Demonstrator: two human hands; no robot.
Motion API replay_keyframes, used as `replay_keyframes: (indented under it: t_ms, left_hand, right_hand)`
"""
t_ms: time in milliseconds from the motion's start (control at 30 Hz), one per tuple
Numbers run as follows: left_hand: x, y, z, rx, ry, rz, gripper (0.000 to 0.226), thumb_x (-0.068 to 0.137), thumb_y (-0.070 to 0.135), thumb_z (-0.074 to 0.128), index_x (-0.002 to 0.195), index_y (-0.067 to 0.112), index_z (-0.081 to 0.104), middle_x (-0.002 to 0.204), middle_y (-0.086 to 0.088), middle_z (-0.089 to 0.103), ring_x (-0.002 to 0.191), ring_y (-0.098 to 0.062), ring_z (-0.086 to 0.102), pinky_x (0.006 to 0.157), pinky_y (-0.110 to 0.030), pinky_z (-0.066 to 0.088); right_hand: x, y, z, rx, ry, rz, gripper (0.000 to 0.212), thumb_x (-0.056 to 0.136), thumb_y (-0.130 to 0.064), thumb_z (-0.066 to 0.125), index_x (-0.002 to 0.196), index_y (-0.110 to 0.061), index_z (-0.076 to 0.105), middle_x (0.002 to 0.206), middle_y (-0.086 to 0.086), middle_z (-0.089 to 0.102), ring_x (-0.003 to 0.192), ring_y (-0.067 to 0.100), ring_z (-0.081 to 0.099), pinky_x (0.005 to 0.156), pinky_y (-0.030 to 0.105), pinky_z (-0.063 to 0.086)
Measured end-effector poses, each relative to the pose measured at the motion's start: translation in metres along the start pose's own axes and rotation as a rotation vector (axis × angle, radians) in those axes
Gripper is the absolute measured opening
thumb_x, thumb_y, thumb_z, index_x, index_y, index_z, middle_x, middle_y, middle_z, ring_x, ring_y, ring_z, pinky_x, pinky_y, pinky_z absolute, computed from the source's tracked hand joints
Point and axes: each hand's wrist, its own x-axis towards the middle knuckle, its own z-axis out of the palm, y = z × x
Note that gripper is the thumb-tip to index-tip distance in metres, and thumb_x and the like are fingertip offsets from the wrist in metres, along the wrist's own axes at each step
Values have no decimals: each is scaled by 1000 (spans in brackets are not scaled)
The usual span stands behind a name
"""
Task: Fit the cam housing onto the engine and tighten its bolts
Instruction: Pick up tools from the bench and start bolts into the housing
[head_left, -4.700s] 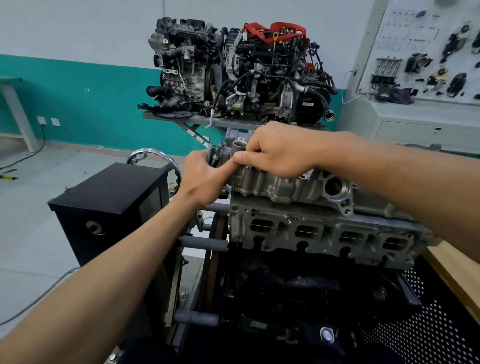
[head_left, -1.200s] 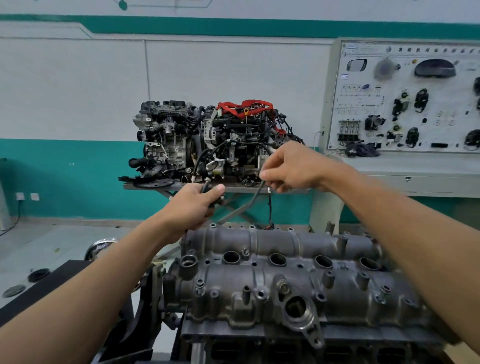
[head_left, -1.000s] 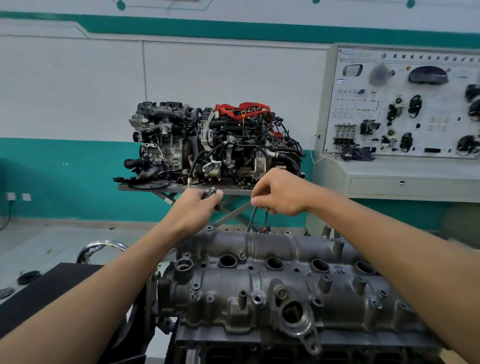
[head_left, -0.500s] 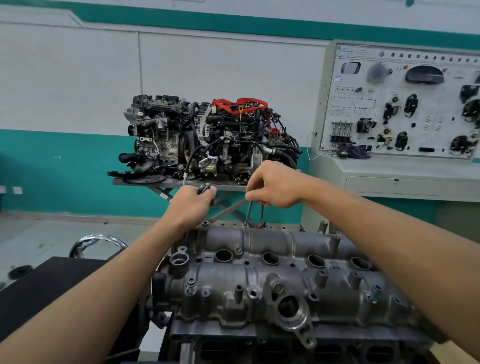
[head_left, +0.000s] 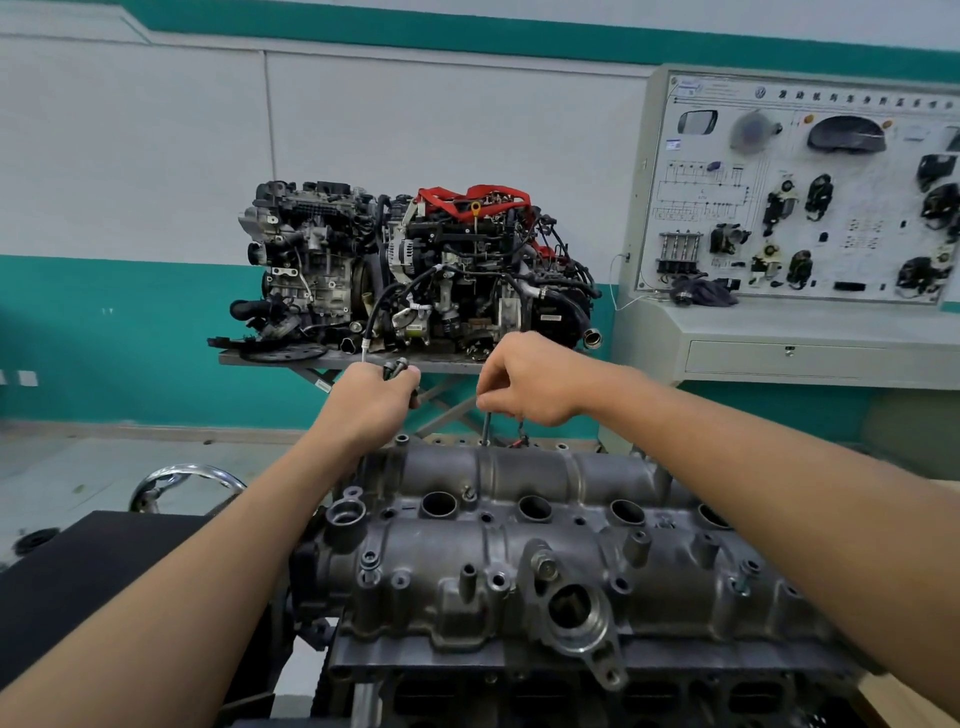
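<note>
Cam housing (head_left: 519, 551): seated on top of the engine (head_left: 519, 696), long side running left to right; row of round bores open along the middle.
Left hand (head_left: 371, 402): clenched round a bunch of spare bolts (head_left: 399, 366); bolt heads stick out of the top of the fist. Held above the far left corner of the housing, apart from it.
Right hand (head_left: 527, 382): thumb and forefinger pinch the top of a single bolt (head_left: 486, 428); other fingers curled in.
Single bolt: upright, shank hanging below the fingers, tip down at the far edge of the housing. Cannot tell whether the tip sits in a hole.
Forearms: both reach in from the near edge, one on each side of the housing.
Behind: two display engines (head_left: 415, 270) side by side on a metal stand (head_left: 332, 358), against a wall with a teal lower half.
Right background: training board (head_left: 810, 192) with car parts mounted on it, above a grey console.
Left foreground: black box (head_left: 78, 571); chrome ring (head_left: 187, 475) just beyond it.
</note>
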Motion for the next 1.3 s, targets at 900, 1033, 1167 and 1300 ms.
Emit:
replay_keyframes:
  t_ms: [900,1033,1167,1300]
  left_hand:
    - [-5,1,1,21,76,36,47,99,35,54,81,-6,68,46,2,41,47,-18,39,51,-31,29]
    - [-4,1,1,28,67,34,41,99,35,54,73,5,64,46,3,40,47,-18,39,51,-31,29]
    - [-4,1,1,33,77,34,46,99,36,54,78,-3,67,48,1,42,48,-19,40,51,-31,30]
    - [-3,-1,2,40,79,43,48,99,35,53,83,-8,66,54,-2,45,52,-20,42,53,-32,31]
  right_hand:
    - [14,-1,30,-449,-200,60,52,103,-53,30,66,-20,48,71,-1,49,77,27,54,68,34,39]
    - [13,2,21,-496,-247,-28,46,102,-51,37,79,-16,56,75,-1,56,72,22,56,52,27,30]
    - [14,-1,33,-477,-182,33,47,104,-49,33,71,-19,48,79,3,52,72,22,51,61,31,37]
    - [16,-2,30,-486,-191,74,56,101,-59,28,71,-18,50,75,1,53,75,24,53,66,33,40]
